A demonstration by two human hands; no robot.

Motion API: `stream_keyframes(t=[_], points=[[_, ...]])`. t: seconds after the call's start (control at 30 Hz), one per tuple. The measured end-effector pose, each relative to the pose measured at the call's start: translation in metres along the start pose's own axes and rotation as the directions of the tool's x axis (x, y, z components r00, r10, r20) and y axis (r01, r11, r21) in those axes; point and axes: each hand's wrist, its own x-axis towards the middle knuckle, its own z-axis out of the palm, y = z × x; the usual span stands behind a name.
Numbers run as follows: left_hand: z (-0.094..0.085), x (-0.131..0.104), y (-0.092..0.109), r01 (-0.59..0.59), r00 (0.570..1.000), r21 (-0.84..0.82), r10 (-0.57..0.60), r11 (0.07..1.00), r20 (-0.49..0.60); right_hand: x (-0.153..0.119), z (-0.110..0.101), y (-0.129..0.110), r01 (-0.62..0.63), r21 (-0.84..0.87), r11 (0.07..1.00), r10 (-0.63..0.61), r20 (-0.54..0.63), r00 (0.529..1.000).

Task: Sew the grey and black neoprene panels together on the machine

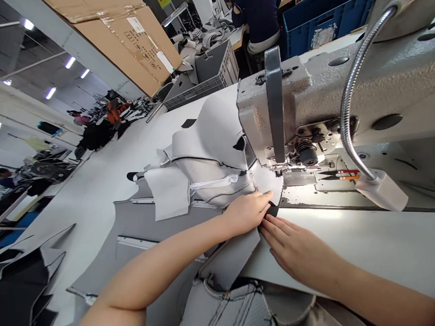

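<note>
A pale grey, seamed fabric piece (220,179) lies bunched under the head of a sewing machine (327,90), one edge close to the presser foot. My left hand (247,211) is closed on this fabric just in front of the foot, with the index finger stretched along it. Beside it, my right hand (289,244) lies with straight fingers, tips touching a black edge (272,211) of the work; its thumb is hidden. More sewn grey fabric (230,308) hangs at the table's front, near my lap.
A bendable metal lamp (382,190) reaches down at the right. Orange-and-red-handled thread snips (341,174) lie on the machine bed. Behind stand a grey crate (202,86), a cardboard box (136,41) and a blue crate (325,29). A co-worker (256,17) sits beyond. Black pieces (17,284) lie left.
</note>
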Motion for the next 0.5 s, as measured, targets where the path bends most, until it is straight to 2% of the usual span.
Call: stream_keyframes(t=[0.17,0.3,0.4,0.5], points=[[0.0,0.018,0.01,0.087,0.993,0.097,-0.079,0.991,-0.084,-0.001,-0.006,0.028,0.027,-0.047,0.999,-0.025,0.038,0.999],[-0.001,0.029,0.018,0.119,0.983,0.121,-0.1,0.985,-0.155,-0.002,-0.007,0.043,0.024,-0.081,0.996,-0.023,0.021,1.0],[-0.006,0.031,0.016,0.067,0.982,0.087,-0.05,0.994,-0.183,0.0,-0.009,0.045,-0.014,-0.103,0.995,0.011,-0.033,0.999],[-0.011,0.026,0.011,-0.024,0.984,0.035,0.03,0.999,-0.176,0.002,-0.015,0.042,-0.069,-0.139,0.988,0.071,0.01,0.997]])
